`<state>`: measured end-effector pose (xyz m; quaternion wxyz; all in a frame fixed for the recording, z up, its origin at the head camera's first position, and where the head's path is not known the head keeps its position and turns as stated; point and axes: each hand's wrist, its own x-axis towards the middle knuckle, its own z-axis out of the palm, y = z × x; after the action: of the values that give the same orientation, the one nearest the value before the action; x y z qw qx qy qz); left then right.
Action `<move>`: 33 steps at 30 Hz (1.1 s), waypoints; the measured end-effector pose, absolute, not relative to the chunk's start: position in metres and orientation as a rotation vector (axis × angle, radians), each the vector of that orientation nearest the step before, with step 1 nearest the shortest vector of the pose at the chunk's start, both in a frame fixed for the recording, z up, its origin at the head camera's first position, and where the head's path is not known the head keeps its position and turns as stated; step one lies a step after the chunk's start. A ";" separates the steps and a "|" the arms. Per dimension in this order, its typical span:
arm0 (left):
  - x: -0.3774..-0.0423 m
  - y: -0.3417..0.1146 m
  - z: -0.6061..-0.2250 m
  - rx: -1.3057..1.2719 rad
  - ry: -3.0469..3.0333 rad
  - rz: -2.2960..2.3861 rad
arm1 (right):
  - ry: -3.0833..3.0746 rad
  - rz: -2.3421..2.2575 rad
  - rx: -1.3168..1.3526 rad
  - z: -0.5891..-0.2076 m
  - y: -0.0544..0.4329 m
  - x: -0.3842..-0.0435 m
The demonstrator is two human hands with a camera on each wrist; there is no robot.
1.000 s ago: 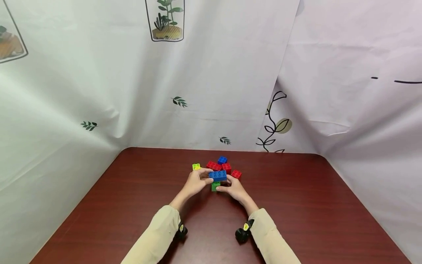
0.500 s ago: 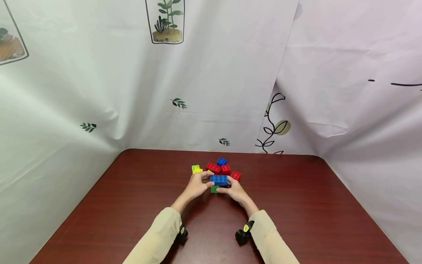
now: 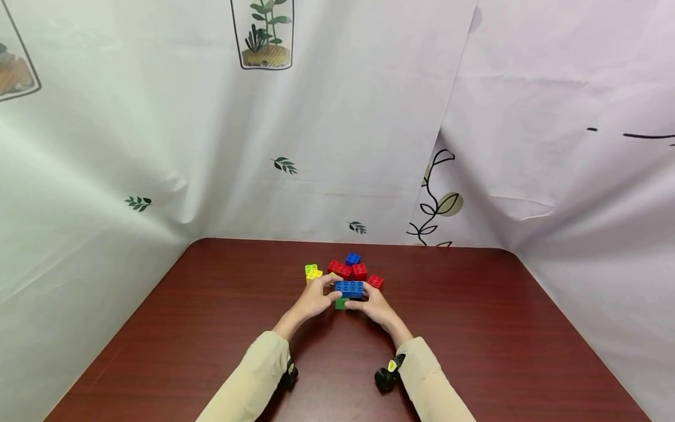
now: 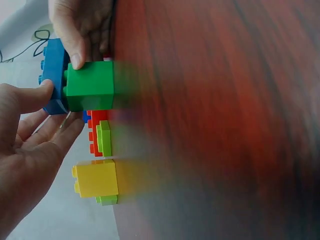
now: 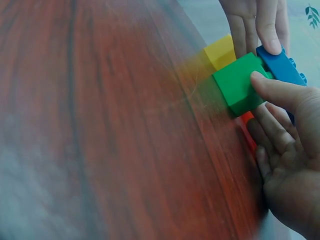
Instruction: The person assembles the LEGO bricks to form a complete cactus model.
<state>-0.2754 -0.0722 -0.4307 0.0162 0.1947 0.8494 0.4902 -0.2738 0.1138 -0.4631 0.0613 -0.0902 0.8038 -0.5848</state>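
Table: blue brick in left hand partly hides green brick.

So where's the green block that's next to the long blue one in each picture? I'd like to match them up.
Head: the green block is in the lower middle, partly hidden.
Left wrist: the green block is large, in the upper left.
Right wrist: the green block is in the upper right.
Shared landmark: the long blue block, beside it in every view.
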 end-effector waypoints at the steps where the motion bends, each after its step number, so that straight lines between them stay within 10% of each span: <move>1: -0.275 -0.072 -0.431 0.609 2.638 1.515 | 2.429 -1.771 -0.270 -0.463 0.114 -0.274; 33: -0.285 -0.076 -0.437 0.724 2.591 1.521 | 2.431 -1.792 -0.284 -0.467 0.116 -0.277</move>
<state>-0.2847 -0.0760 -0.4366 0.0256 0.2342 0.8380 0.4921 -0.2773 0.1160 -0.4669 0.0541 -0.0935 0.8002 -0.5899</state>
